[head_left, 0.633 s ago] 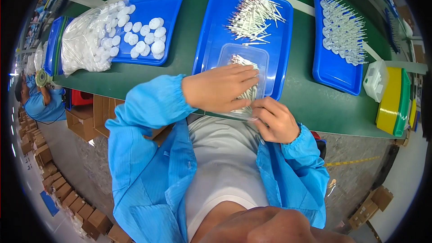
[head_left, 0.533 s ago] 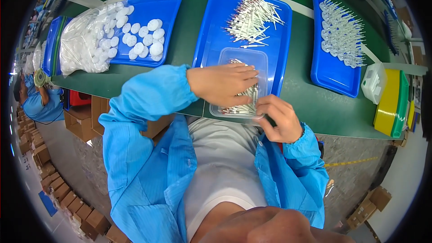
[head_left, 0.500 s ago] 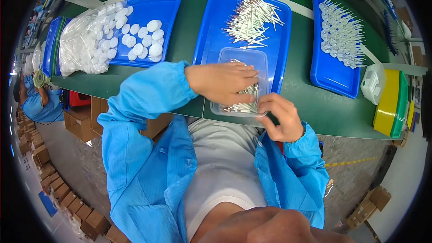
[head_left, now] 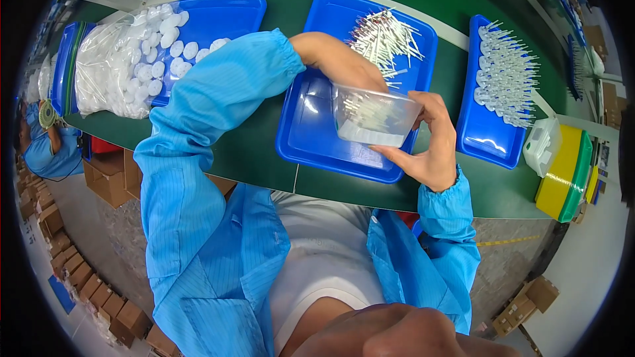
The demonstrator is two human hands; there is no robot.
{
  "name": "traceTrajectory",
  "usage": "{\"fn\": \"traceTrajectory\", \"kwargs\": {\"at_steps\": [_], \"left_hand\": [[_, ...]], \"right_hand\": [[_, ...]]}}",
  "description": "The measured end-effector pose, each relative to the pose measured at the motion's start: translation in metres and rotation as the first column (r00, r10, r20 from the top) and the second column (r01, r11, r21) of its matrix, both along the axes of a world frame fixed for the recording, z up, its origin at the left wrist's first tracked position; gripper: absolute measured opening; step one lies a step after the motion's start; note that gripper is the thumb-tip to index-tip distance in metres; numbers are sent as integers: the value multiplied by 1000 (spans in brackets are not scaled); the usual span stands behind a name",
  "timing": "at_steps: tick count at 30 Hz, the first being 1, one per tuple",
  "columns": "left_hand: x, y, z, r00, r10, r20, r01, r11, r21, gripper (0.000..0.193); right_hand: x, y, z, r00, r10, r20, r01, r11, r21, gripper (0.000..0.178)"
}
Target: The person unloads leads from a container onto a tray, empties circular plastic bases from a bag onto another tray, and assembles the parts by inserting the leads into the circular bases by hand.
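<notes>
My right hand (head_left: 433, 145) grips one end of a clear plastic tub (head_left: 374, 136), fingers over its rim and thumb underneath. The tub is tilted above the middle blue tray (head_left: 306, 147), its opening turned away from me, and thin white sticks with pointed tips show through its wall. My left hand (head_left: 347, 65) reaches over the tub's far side; its fingers are hidden behind the tub, so I cannot tell whether they hold any sticks. Beyond it, a heap of the same white sticks (head_left: 383, 38), some with dark reddish ends, lies in the tray.
On the left, a clear bag of white round discs (head_left: 109, 69) spills onto another blue tray (head_left: 231, 8). Rows of clear pieces with thin stems (head_left: 506, 73) fill a right-hand tray (head_left: 489, 149). Beside it stand a white box (head_left: 542, 147) and a yellow-green bin (head_left: 562, 178).
The tub, lying flat in the tray before, is now lifted and tipped away from me. My left hand has moved from on top of the sticks to the tub's far side.
</notes>
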State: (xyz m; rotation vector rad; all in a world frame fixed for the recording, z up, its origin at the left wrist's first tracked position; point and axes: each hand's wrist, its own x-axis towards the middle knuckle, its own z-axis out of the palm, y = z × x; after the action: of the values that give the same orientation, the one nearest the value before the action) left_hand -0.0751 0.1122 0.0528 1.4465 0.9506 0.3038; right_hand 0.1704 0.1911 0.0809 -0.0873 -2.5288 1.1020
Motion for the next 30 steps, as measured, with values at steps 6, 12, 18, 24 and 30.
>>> {"fn": "traceTrajectory", "kwargs": {"at_steps": [6, 12, 18, 24, 30], "left_hand": [[-24, 11, 5, 963, 246, -108, -242, 969, 49, 54], [-31, -25, 9, 443, 784, 435, -781, 99, 617, 38], [66, -79, -6, 826, 552, 119, -448, 514, 731, 22], [74, -80, -68, 815, 542, -205, -198, 593, 781, 45], [89, -92, -58, 791, 582, -190, -315, 653, 689, 49]], "right_hand": [[-19, 21, 0, 997, -78, 8, 78, 993, -87, 88], [-64, 57, -5, 991, -133, 0, 127, 946, -300, 73], [-114, 101, -17, 976, -191, 101, 215, 882, -418, 66], [-117, 123, -39, 926, -98, 365, 277, 834, -478, 69], [-104, 119, -31, 944, -24, 330, 238, 741, -628, 67]]}}
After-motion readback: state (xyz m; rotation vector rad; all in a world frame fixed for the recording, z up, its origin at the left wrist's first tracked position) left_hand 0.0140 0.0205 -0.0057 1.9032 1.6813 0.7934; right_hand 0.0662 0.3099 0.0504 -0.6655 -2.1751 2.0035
